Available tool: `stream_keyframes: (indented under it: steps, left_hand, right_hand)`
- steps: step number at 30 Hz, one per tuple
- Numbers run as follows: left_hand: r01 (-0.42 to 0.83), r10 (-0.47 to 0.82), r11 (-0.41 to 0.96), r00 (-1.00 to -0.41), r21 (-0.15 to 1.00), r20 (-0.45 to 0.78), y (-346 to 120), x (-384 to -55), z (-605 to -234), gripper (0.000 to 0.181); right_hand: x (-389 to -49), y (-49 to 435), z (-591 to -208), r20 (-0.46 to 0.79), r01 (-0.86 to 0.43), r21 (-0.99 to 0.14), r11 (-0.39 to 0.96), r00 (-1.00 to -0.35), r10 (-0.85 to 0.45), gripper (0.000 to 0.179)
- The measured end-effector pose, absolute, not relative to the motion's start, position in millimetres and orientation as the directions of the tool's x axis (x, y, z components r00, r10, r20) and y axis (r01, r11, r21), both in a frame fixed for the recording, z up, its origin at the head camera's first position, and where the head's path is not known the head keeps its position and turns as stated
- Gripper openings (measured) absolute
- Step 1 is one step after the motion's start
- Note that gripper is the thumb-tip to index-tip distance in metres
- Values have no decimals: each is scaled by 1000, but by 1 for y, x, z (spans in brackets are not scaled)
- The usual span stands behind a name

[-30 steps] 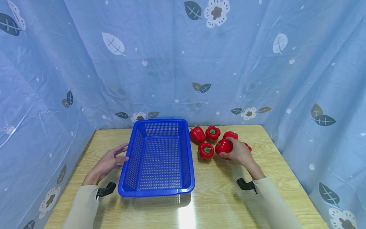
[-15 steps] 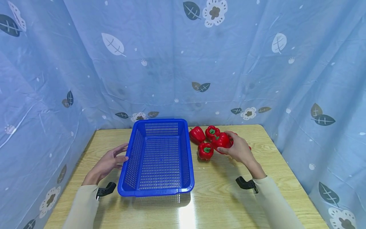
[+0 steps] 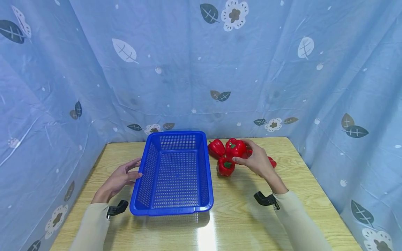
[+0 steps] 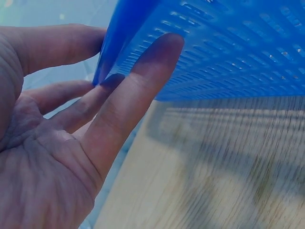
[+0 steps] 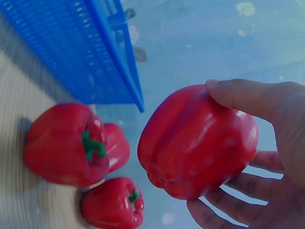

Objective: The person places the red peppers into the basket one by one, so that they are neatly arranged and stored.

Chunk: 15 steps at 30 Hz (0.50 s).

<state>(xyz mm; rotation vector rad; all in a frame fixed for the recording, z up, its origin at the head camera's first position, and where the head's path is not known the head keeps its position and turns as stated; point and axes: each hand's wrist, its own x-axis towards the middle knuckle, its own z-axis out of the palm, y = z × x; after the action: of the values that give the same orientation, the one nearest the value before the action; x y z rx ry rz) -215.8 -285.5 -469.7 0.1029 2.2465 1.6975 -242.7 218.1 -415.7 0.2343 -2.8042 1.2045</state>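
My right hand point(image 3: 258, 161) grips a glossy red bell pepper point(image 3: 236, 149), held up over other peppers. The right wrist view shows its thumb on one side of the held pepper point(image 5: 200, 140) and fingers around the other. A red pepper point(image 3: 226, 166) with a green stem stands just in front, and another pepper point(image 3: 216, 148) lies to the left. At the left side of a blue slotted plastic basket point(image 3: 176, 211), my left hand point(image 3: 120, 179) holds the rim. In the left wrist view the thumb meets the basket's rim, with fingers against the slotted wall point(image 4: 238, 52).
Partly hidden by my right hand, another red pepper point(image 3: 272, 162) lies to its right. The wooden table point(image 3: 245, 223) backs onto a blue patterned curtain point(image 3: 176, 87). Each forearm carries a black wrist mount, such as the right mount point(image 3: 265, 199).
My right hand has lifted the bell pepper and carried it left and back, over the pepper behind. The left hand and the basket have stayed in place.
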Motion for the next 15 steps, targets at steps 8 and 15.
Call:
stream_keyframes:
  steps: [8,15]
  left_hand:
    - [-137,238,303,-947,943,-214,-285,-217,-473,79]
    - [-153,217,317,-949,936,-229,-285,-217,-474,77]
  right_hand:
    - [-246,202,-411,152,-199,-759,620,-980,-127,88]
    - [-248,185,-407,158,-205,-783,587,-979,-131,86]
